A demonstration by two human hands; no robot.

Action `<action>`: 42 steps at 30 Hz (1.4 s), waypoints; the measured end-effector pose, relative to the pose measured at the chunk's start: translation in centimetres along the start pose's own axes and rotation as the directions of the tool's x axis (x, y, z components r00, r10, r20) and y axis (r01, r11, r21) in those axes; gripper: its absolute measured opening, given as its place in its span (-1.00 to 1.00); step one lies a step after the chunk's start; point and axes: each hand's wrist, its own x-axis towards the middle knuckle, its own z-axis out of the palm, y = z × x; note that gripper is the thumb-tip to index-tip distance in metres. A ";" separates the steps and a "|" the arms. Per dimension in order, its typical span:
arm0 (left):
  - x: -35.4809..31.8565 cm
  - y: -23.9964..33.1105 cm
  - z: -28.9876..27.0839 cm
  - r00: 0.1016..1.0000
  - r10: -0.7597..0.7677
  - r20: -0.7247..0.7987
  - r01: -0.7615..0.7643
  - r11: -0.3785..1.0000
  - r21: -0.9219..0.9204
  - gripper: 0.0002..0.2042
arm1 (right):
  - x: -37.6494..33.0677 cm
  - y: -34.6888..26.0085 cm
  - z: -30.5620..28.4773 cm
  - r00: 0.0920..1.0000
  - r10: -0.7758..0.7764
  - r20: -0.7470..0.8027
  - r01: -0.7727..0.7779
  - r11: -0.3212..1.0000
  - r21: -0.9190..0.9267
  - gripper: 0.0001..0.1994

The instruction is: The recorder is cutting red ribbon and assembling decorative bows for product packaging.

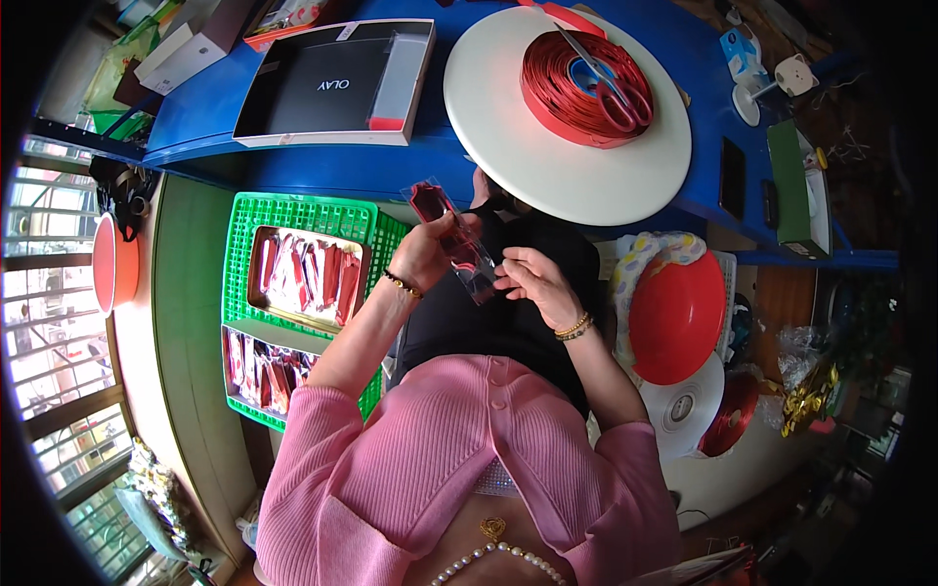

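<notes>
A clear plastic packet with a folded dark red ribbon-like piece (459,238) inside is held above my lap. My left hand (422,256) is closed around its middle, thumb on top. At the packet's lower end, the thumb and fingertips of my right hand (535,283) pinch the clear edge, the other fingers loosely bent. Ahead of my hands, a white round board (489,107) carries a large roll of red ribbon (547,73). Scissors with dark red handles (625,103) lie on the roll.
Left, a green plastic basket (303,207) bears a tray (256,278) and a box of several similar red packets. A black presentation box (322,88) lies on the blue table (210,117). Right are a phone (732,176), a green box (789,186) and a red basin (677,317).
</notes>
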 end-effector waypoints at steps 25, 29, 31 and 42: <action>-1.8 -4.4 -4.7 0.987 -0.135 -0.091 0.163 0.866 0.473 -0.81 | 1.1 2.6 2.3 0.761 -0.558 0.331 0.549 0.282 -0.787 -0.72; -1.8 -4.3 -4.7 0.990 -0.112 -0.085 0.139 0.871 0.471 -0.83 | 1.8 3.4 2.6 0.699 -0.507 0.504 0.659 0.186 -0.729 -0.77; -1.8 -4.3 -4.5 0.992 -0.090 -0.094 0.125 0.854 0.505 -0.84 | 2.1 3.5 2.7 0.700 -0.503 0.507 0.662 0.190 -0.725 -0.78; -0.3 -5.5 -3.7 0.998 0.030 -0.063 0.008 0.846 0.533 -0.86 | 0.9 3.4 2.4 0.604 -0.708 0.365 0.678 0.215 -0.703 -0.83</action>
